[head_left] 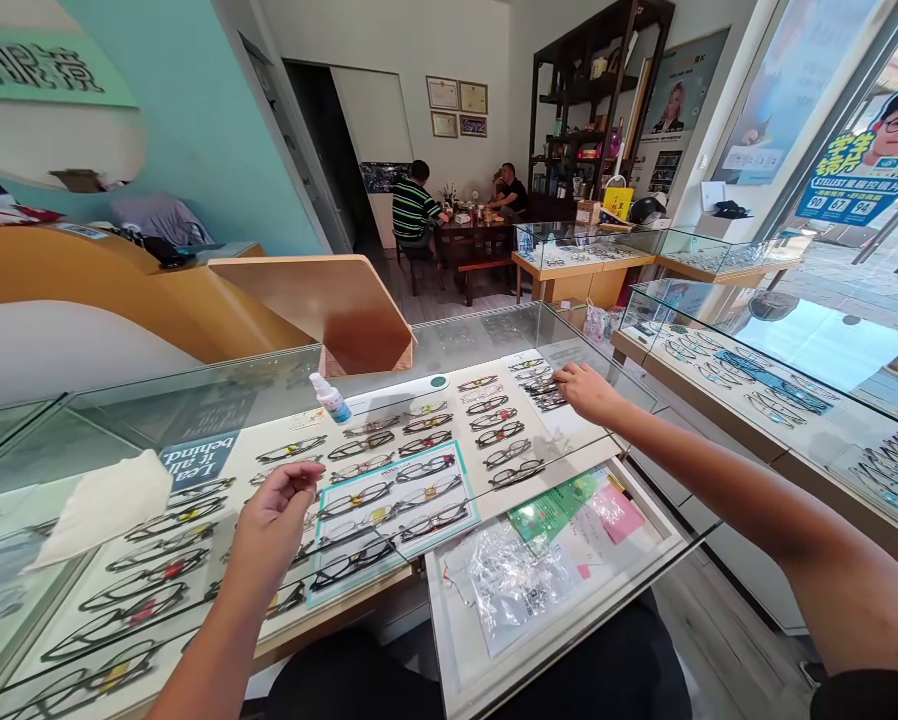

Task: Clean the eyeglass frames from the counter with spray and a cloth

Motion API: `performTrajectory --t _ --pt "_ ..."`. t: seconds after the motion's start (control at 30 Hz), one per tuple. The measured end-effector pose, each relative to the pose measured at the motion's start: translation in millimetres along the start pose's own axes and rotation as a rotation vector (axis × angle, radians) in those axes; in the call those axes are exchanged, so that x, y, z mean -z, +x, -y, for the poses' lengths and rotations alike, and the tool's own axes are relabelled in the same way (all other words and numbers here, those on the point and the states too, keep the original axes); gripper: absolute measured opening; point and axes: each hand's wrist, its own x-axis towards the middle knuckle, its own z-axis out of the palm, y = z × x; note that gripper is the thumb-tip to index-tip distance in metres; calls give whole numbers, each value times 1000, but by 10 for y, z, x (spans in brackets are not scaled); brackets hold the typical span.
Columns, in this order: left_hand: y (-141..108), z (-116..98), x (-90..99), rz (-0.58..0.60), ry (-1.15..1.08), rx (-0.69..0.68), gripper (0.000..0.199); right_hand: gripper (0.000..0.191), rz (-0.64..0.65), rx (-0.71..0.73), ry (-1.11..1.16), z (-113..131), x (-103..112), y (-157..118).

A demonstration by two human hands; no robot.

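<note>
My left hand [275,505] hovers over the display counter, its fingers loosely curled with a gap at the thumb. Nothing shows in it. Below and around it are rows of eyeglasses [366,445], several on a teal-edged tray mat [464,515]. My right hand [588,392] reaches to the far right of the rows. Its fingertips are pinched at the end of a tightly packed column of dark eyeglasses [545,392], apparently on one frame; the hand partly covers it. A small white spray bottle [331,398] and a pale cloth [108,505] lie farther off.
An open drawer [449,655] juts out over my lap, holding clear plastic bags [520,580], a green leaflet [558,510] and pink paper [618,512]. A wooden stand [306,290] rises behind the counter. More glass showcases [764,375] stand right. Two people sit at a back table.
</note>
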Motion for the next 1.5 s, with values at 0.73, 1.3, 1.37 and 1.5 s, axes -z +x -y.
performTrajectory --t 0.73,1.3,1.37,1.5 --pt "68 182 2 4 -48 16 41 5 -66 -153 149 17 262 -138" --pt "37 191 -3 -32 24 35 48 19 587 506 586 1815 266 -703" --pt "51 222 8 -34 17 36 48 13 433 368 446 1664 -189 -557" --pt "70 202 8 -24 27 57 47 28 286 78 264 894 -693 -167"
